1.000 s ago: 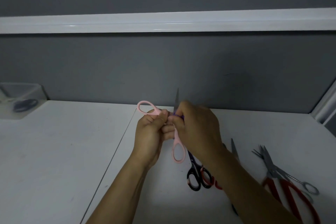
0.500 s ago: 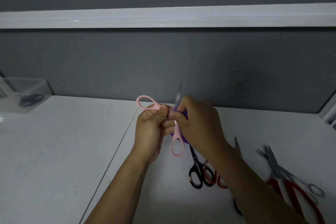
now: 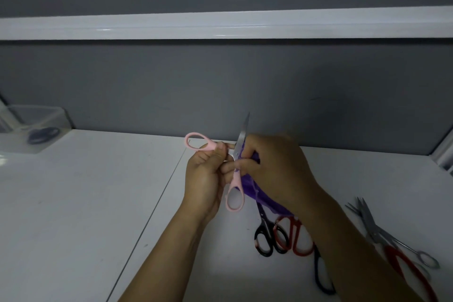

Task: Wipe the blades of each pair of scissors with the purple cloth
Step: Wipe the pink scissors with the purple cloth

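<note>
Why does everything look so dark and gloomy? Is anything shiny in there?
Head view: the light is dim, so the grey wall and white table look murky; small bright glints sit on the white ledge; the pink scissors have a blade that catches light; the clear box at far left looks soft.

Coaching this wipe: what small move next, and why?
Probably slide the purple cloth up toward the blade tip: the right hand pinches it near the pink scissors' pivot, the left hand grips a handle, and the upper blade is bare.
</note>
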